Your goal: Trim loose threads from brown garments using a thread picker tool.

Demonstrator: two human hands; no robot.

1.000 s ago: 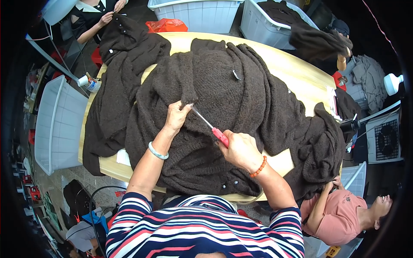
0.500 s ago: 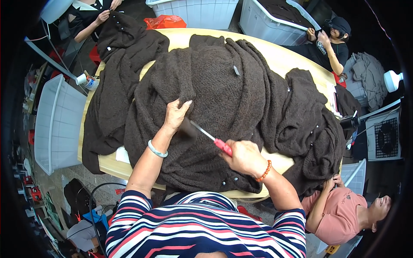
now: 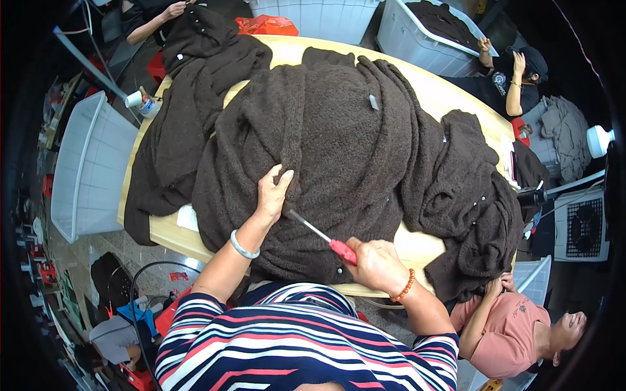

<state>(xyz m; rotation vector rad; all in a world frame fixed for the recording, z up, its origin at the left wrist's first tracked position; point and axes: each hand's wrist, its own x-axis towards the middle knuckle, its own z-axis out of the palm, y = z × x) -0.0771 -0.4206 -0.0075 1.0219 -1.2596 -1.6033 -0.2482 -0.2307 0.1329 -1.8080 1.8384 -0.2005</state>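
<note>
A large dark brown knitted cardigan lies heaped over the wooden table in front of me, with a small pale label on its upper part. My left hand grips the cardigan's ribbed edge between thumb and fingers. In my right hand is a red-handled tool with a straight, thin metal shaft, which looks like a screwdriver. Its tip points at the knit just below my left hand; whether it touches the cloth I cannot tell. One shiny button shows near the table's front edge.
More dark knitwear lies on the table's left and right. Grey plastic bins stand around the wooden table. Co-workers sit at the far left, far right and near right; a hand there holds knitwear. A small container stands at the left edge.
My left hand sits lower along the ribbed edge. The tool tip was beside a dark blur before and now shows plainly. The cardigan's near right flap has drawn back, and the whole view has shifted slightly.
</note>
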